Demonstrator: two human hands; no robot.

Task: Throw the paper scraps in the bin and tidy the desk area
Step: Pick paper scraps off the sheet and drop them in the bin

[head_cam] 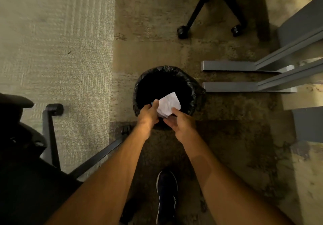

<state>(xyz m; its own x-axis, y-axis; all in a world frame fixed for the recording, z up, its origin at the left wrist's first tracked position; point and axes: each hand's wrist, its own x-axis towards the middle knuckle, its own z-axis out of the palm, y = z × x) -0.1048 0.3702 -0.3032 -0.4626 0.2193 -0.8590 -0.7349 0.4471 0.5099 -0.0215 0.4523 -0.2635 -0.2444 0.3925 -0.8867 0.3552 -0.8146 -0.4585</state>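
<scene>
Directly below: a round bin (pixel 195 100) lined with a black bag, on carpet
Paper: crumpled white scraps (pixel 169 104) over the bin's near rim
Hands: left hand (pixel 148 113) and right hand (pixel 181 123) both pinching the scraps; fingers closed on them

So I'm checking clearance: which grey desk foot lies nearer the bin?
The lower grey foot, its tip almost at the bin liner; the upper foot lies farther up the carpet.
</scene>
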